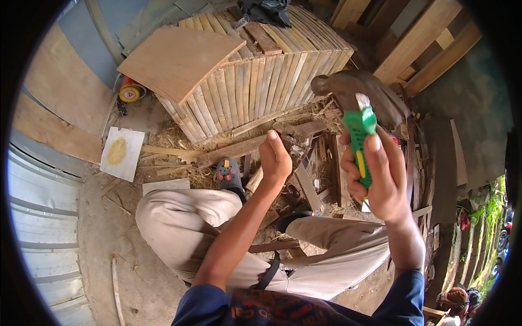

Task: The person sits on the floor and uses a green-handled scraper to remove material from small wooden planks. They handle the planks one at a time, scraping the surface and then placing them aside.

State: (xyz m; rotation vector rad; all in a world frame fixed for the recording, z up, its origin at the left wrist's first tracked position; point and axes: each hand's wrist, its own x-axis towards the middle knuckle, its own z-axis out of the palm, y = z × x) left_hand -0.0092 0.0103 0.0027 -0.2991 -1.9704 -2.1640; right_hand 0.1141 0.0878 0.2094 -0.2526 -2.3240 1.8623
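Note:
My right hand [378, 171] is closed round the green and yellow handle of a claw hammer [363, 95], raised close to the view. The hammer's dark head spreads sideways above the grip, with its round face on the left and its claw on the right. Lower down, my left hand [276, 158] is curled with the thumb pointing up; its other fingers are mostly hidden, and I cannot make out what they hold. Behind the left hand lies a wooden plank [231, 153], at a slant over the litter on the ground.
A slatted wooden structure [261, 87] stands ahead, with a brown board [182, 57] and a black plastic bag [266, 12] on top. Wood scraps [307, 187] and straw litter the ground between my feet. A stained white sheet [122, 154] lies left, near corrugated metal [46, 239]. Planks [418, 41] lean at the far right.

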